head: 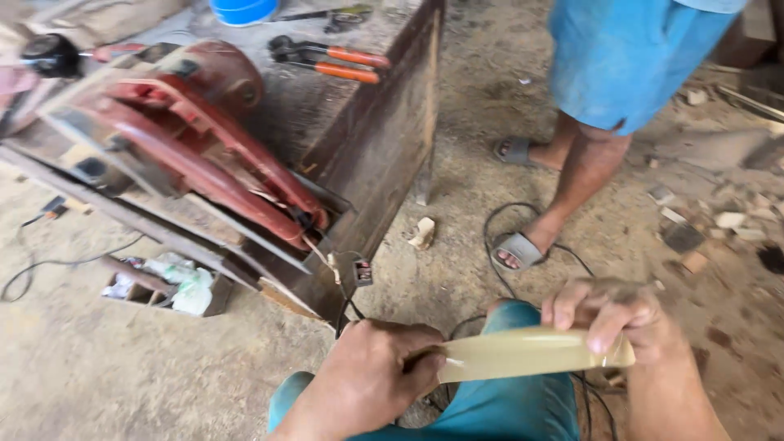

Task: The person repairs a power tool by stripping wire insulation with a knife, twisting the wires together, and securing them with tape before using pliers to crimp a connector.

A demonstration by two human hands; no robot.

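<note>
Stretching a strip of translucent yellowish tape (527, 353) taut above the knees, left hand (371, 380) pinched shut on one end, right hand (608, 314) clamped over the other; probably next a steady pull, then wrapping the loose wires (339, 269) under the red machine (188, 139).

The single head-worn camera looks steeply down and forward, close above the person's lap. A workbench (359, 139) lies toward ten o'clock, another person's sandalled feet (523, 245) toward one o'clock. The framing seems slightly tilted.
</note>
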